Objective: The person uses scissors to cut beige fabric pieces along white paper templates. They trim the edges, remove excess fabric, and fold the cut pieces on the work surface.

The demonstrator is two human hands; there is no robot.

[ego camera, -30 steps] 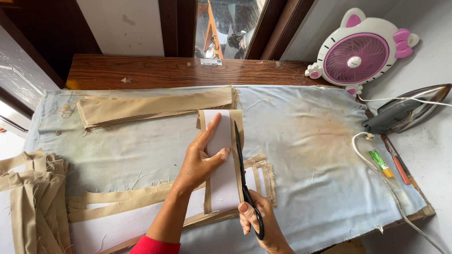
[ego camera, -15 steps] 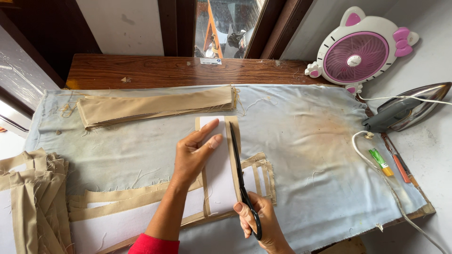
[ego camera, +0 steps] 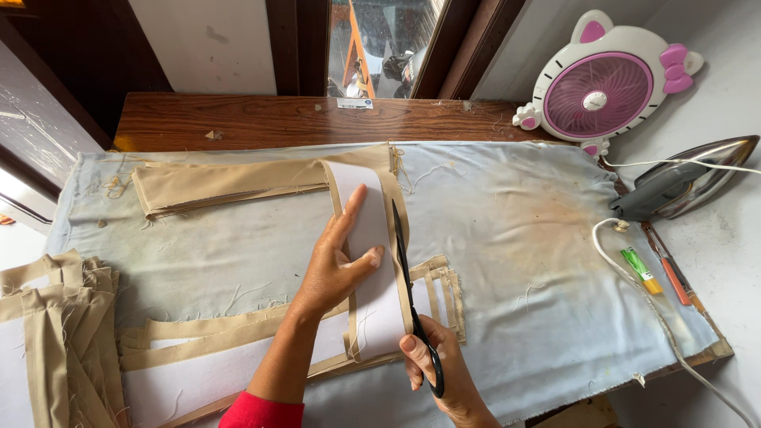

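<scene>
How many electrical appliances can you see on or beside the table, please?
2: a pink and white fan at the far right corner, and an iron just below it at the right edge.

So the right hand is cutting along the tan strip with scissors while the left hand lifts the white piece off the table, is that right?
Not quite: in the head view the left hand presses the white piece flat. The right hand does work the scissors along the tan strip.

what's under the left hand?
The left hand presses flat on a white strip edged with tan fabric. The pale blue cover cloth lies beneath; anything else under the palm is hidden.
</scene>
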